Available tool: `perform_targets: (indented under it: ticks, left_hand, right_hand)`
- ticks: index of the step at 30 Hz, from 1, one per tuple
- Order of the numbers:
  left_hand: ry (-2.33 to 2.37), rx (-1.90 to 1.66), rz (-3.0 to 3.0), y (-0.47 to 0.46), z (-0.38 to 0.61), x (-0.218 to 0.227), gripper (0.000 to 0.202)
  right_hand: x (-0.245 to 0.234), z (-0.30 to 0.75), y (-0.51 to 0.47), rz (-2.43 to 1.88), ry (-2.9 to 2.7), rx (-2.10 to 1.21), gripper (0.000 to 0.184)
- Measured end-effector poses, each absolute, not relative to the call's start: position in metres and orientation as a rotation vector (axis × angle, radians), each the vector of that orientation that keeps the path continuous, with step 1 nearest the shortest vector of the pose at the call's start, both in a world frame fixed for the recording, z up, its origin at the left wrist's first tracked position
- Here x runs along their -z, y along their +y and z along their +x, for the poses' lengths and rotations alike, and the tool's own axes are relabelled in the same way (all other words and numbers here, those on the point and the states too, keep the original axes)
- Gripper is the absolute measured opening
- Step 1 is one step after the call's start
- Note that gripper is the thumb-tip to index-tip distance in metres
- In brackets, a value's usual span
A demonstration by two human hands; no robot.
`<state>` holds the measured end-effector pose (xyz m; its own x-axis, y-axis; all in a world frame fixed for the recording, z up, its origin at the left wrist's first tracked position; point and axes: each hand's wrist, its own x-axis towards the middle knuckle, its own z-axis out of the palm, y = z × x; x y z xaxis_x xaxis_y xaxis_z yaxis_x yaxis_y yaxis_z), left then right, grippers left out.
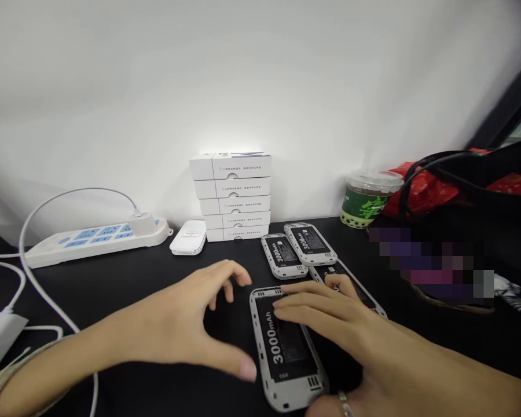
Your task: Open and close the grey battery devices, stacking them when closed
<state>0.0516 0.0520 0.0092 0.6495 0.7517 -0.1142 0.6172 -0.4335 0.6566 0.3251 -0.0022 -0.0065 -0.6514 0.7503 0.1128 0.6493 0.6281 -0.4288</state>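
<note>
In front of me lies a white-framed electronic device (282, 353) with its back off and a black battery marked 3000mAh showing. My left hand (191, 318) hovers at its left side, thumb and fingers apart, holding nothing. Over its right side stretch the fingers of my right hand (351, 324), which wears a ring; the thumb is near the lower right corner, and whether it touches the frame I cannot tell. Behind are similar devices: one on the left (283, 255), one on the right (311, 243), and one partly hidden under my right hand (356, 284).
Stacked white boxes (243, 202) stand against the wall beside a small pile of white covers (189, 237). A power strip (99, 237) with a plugged-in charger (141, 225) and a white cable (39, 289) are left. At right are a drink cup (367, 200) and red bag (434, 194).
</note>
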Motion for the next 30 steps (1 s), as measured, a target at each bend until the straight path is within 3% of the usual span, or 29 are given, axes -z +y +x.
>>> perform_targets:
  ticks: [2, 4, 10, 16, 20, 22, 25, 27, 30]
  left_hand:
    - [1.007, -0.297, 2.218, 0.040, 0.055, -0.007, 0.105]
    - [0.994, -0.321, 2.246, 0.032, 0.059, -0.003, 0.115]
    - [1.028, -0.426, 2.241, 0.023, 0.069, 0.009, 0.113]
    - [1.077, -0.489, 2.110, 0.030, 0.067, 0.008, 0.125]
    - [0.973, -0.487, 2.183, 0.043, 0.063, 0.004, 0.117]
    - [1.002, -0.525, 2.195, 0.050, 0.060, 0.002, 0.113]
    - [1.079, -0.516, 2.216, 0.063, 0.052, 0.000, 0.116]
    - [1.128, -0.488, 2.268, 0.072, 0.046, -0.002, 0.115]
    - [1.193, -0.367, 2.407, 0.085, 0.036, -0.006, 0.103]
  right_hand:
    - [0.004, 0.313, 0.001, -1.109, -2.578, -0.568, 0.075]
    - [-0.001, 0.302, 0.006, -1.100, -2.604, -0.612, 0.076]
    - [-0.017, 0.282, 0.020, -1.112, -2.699, -0.651, 0.099]
    - [-0.022, 0.273, 0.035, -1.167, -2.704, -0.731, 0.092]
    - [-0.020, 0.265, 0.047, -1.143, -2.683, -0.757, 0.098]
    - [-0.018, 0.263, 0.049, -1.064, -2.563, -0.735, 0.086]
    - [-0.017, 0.264, 0.056, -0.927, -2.341, -0.727, 0.046]
    - [-0.020, 0.269, 0.067, -0.891, -2.198, -0.771, 0.030]
    - [-0.026, 0.281, 0.092, -1.086, -2.063, -0.739, 0.045]
